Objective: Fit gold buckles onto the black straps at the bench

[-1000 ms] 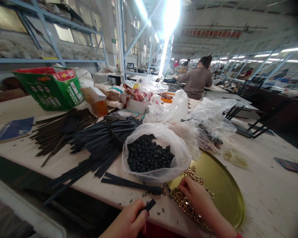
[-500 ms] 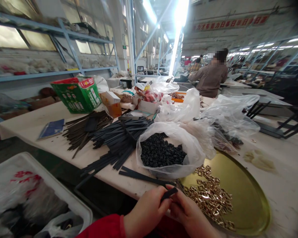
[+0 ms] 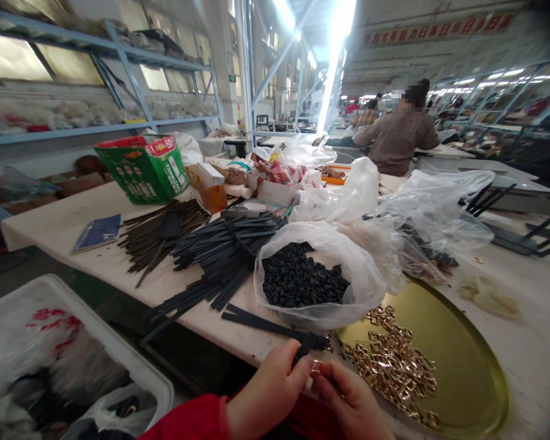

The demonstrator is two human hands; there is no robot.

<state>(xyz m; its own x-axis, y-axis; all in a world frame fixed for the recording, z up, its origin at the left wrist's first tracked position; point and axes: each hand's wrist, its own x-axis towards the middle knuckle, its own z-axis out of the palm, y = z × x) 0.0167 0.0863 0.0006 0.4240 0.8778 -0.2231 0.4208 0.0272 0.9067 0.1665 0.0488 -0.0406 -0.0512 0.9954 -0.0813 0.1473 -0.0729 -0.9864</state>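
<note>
My left hand is closed on a black strap, whose end sticks up past the thumb. Right beside it, the fingertips of my right hand pinch a small gold buckle against the left fingers. Whether the strap passes through the buckle is hidden by the fingers. To the right, a gold oval tray bears a heap of similar buckles. Just beyond my hands, more black straps lie on the table, and a white plastic bag holds many small black loops.
Bundles of black strips spread over the table at the left. Behind stand a green carton and clear plastic bags. A white bin is below left. A person sits farther back.
The strap end, which lay across between both hands, now points upward from my left hand. A gold buckle shows at my right fingertips. The view has shifted slightly.
</note>
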